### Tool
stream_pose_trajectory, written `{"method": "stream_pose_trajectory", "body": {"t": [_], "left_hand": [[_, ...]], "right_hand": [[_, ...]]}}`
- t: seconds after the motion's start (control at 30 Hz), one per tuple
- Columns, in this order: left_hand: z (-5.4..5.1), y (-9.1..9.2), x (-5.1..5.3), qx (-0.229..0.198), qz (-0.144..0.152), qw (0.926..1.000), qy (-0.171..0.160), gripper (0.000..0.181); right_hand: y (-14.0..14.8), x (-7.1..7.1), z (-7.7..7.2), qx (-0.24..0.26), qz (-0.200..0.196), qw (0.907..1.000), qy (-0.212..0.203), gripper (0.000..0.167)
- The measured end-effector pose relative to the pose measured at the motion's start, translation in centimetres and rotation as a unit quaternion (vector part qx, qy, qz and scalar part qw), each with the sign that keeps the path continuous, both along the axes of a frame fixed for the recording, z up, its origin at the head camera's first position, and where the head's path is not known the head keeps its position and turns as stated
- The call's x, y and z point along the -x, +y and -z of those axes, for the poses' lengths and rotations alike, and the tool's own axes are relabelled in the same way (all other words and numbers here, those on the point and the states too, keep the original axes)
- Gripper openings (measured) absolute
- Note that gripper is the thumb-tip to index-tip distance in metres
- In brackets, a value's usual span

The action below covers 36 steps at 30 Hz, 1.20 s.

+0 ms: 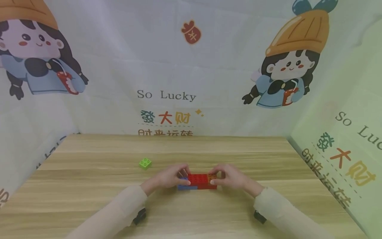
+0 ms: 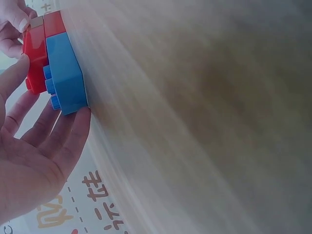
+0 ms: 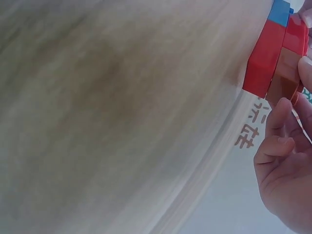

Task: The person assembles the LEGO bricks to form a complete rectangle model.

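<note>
A low stack of toy building bricks stands on the wooden table. Its bottom layer is a blue brick (image 2: 68, 73) at the left end beside a red brick (image 3: 263, 58). On top sit another red brick (image 1: 198, 178) and, at the right end, a brownish-orange brick (image 3: 286, 73). The upper red brick leaves studs of the blue one bare. My left hand (image 1: 173, 176) pinches the upper red brick's left end, thumb in front and fingers behind, its lower fingers by the blue brick's end. My right hand (image 1: 232, 178) pinches the brownish-orange brick between thumb and fingers.
A small light-green brick (image 1: 145, 163) lies apart on the table (image 1: 98, 172), behind and left of the stack. Printed cloth (image 1: 221, 109) hangs behind the table and along its sides.
</note>
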<state>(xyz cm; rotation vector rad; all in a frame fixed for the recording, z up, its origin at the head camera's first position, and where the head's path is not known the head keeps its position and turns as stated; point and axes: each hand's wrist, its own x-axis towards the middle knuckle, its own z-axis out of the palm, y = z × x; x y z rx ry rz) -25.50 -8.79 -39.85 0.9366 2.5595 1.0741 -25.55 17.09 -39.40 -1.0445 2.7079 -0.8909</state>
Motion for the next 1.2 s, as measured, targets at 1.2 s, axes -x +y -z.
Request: {"method": "stream_pose_trajectory", "body": {"t": [1.2], "left_hand": [[0.07,-0.07,-0.25,-0.021,0.005,0.9998,-0.002,0.023]], "right_hand": [[-0.9,-0.37,-0.04,-0.006,0.001,0.9986,0.053,0.026]]}}
